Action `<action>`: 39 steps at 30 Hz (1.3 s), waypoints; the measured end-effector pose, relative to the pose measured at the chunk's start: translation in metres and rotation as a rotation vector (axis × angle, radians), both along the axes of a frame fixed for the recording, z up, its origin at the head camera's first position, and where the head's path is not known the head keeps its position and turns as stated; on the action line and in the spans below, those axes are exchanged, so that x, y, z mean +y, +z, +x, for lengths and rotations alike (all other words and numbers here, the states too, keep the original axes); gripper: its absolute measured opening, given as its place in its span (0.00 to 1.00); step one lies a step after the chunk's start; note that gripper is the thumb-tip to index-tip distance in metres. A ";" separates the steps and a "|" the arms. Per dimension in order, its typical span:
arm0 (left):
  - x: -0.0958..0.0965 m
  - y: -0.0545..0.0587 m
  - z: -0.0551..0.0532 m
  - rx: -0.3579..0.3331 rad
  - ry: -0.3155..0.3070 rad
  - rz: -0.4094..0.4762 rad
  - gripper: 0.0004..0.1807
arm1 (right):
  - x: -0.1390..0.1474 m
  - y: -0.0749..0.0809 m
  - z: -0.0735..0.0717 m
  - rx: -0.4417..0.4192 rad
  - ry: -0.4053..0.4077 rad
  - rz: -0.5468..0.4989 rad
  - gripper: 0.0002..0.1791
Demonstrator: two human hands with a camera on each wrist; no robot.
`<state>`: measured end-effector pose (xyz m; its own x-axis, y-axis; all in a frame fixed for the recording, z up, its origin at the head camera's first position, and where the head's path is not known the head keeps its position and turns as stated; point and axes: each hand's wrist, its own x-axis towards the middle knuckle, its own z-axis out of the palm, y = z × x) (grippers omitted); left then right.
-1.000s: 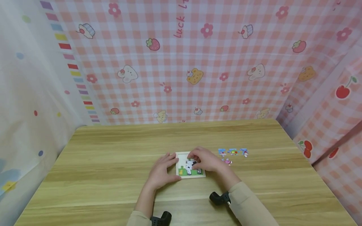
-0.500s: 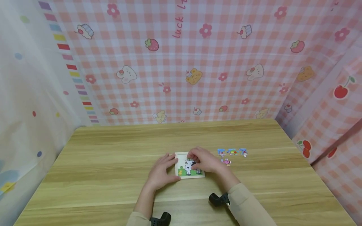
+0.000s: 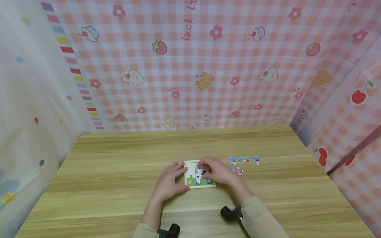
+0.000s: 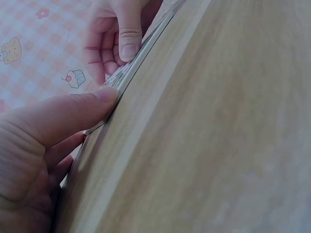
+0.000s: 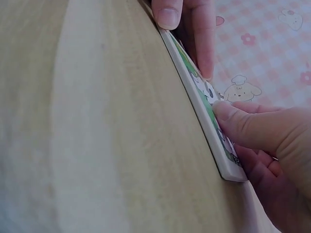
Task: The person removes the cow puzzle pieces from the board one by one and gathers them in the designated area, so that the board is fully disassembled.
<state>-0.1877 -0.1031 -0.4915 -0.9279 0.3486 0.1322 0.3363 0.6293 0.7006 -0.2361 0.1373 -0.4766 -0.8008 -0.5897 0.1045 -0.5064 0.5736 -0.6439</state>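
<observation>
A small square puzzle board (image 3: 190, 167) with a pale rim lies flat on the table. Its lower part shows green grass, a yellow duck and a black-and-white cow; the upper left is bare. My left hand (image 3: 172, 180) holds the board's left side, thumb (image 4: 104, 96) at the near corner and fingertips at the upper left edge. Over the right half, my right hand (image 3: 215, 170) has its thumb and curled fingers on a cow puzzle piece (image 3: 198, 173). In the right wrist view the right thumb (image 5: 231, 114) presses on the picture. That hand hides the board's upper right part.
Several loose puzzle pieces (image 3: 244, 160), blue and multicoloured, lie right of the board, with a pink one (image 3: 238, 170) nearer. The wooden table (image 3: 113, 172) ends at a pink checked curtain (image 3: 178, 66). Black wrist cameras (image 3: 230, 213) sit near the sleeves.
The right hand and forearm have shifted very slightly over the board. The left hand stays at the board's left side, and the loose pieces lie as before.
</observation>
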 end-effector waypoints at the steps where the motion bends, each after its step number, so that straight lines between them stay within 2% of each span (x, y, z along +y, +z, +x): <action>1: 0.000 0.000 0.000 0.001 0.000 -0.005 0.38 | 0.000 -0.001 0.000 0.001 0.002 -0.006 0.18; 17: 0.001 0.001 0.000 0.000 -0.003 0.000 0.38 | 0.002 -0.007 0.003 0.041 -0.013 -0.085 0.15; 26: 0.001 0.002 0.000 0.001 -0.001 -0.003 0.38 | -0.001 -0.007 0.003 0.055 -0.043 -0.083 0.15; 39: 0.000 0.001 0.000 0.007 -0.007 -0.003 0.38 | 0.000 -0.010 0.002 0.088 -0.043 -0.092 0.15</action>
